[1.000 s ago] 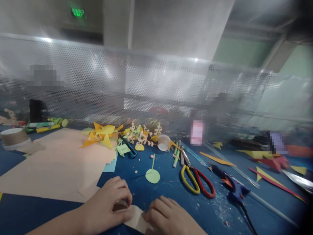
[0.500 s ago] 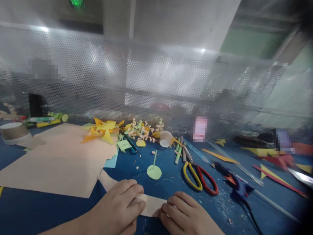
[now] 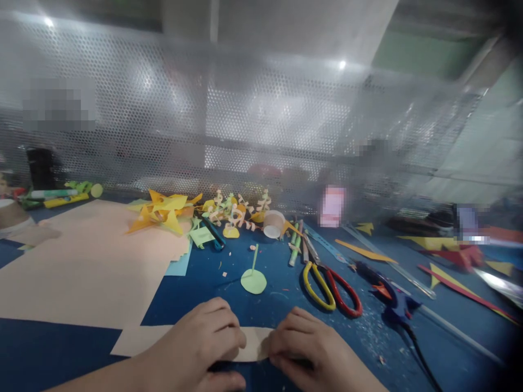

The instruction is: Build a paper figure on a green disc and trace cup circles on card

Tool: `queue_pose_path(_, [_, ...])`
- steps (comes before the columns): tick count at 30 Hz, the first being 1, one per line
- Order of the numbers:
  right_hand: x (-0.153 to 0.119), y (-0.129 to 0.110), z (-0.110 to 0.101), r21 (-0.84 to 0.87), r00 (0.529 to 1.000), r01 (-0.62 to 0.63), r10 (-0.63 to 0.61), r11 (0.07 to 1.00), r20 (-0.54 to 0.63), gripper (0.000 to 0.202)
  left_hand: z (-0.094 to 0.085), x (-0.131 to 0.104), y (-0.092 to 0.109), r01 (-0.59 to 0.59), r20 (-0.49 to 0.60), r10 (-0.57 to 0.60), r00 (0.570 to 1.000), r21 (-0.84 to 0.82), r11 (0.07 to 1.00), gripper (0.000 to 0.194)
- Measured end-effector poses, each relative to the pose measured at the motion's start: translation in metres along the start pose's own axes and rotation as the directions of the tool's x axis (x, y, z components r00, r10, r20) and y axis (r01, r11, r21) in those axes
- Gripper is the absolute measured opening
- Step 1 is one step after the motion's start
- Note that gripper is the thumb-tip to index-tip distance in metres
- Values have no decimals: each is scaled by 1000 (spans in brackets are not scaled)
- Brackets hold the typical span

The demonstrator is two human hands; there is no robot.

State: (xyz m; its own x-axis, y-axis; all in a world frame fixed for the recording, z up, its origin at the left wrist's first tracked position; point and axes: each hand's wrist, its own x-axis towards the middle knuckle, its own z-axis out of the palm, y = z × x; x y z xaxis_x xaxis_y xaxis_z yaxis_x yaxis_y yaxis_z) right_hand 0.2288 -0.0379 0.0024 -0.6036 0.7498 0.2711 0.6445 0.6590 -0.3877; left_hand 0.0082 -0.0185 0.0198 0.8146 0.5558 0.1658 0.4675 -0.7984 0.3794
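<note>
Through the head camera I have both hands low over the blue desk (image 3: 188,299), towards its near edge, with a pale paper strip (image 3: 255,344) lying crosswise beneath them. My left hand (image 3: 210,337) has its curled fingers on the middle of the strip; the thumb stands apart on the near side, so that grip is open. My right hand (image 3: 304,343) has bent fingertips at the strip's right end, but I can't tell whether its grip is closed on the paper. The strip's left end sticks out past my left wrist, by the near right corner of a large peach sheet (image 3: 81,272) that spreads over the desk's left side. Just beyond the hands I see a green paper disc (image 3: 254,283) with a thin stalk. To its right lie scissors (image 3: 341,291), one handle yellow, one red, then a blue glue gun (image 3: 396,306) towards the desk's right edge. Yellow paper stars (image 3: 165,211) sit near the far edge, partly over the sheet.
</note>
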Motion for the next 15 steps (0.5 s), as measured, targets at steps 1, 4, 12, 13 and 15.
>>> queue_pose_path(1, [0, 1, 1, 34, 1000, -30, 29, 999, 3, 17, 3, 1, 0, 1, -5, -1, 1000, -18, 1000, 11])
queue_pose_path(4, [1, 6, 3, 80, 995, -102, 102, 992, 2, 15, 12, 3, -3, -24, -22, 23, 999, -35, 999, 10])
queue_pose_path(12, [-3, 18, -1, 90, 985, -170, 169, 981, 27, 9, 16, 1, -8, 89, -42, -97, 994, -162, 983, 14])
queue_pose_path(13, [-3, 19, -2, 82, 980, -196, 194, 977, 35, 9, 17, 2, -9, 111, -47, -122, 991, -184, 977, 13])
queue_pose_path(15, [-4, 22, -3, 62, 967, -253, 250, 965, 48, 8, 18, 3, -9, 171, -50, -185, 981, -216, 961, 11])
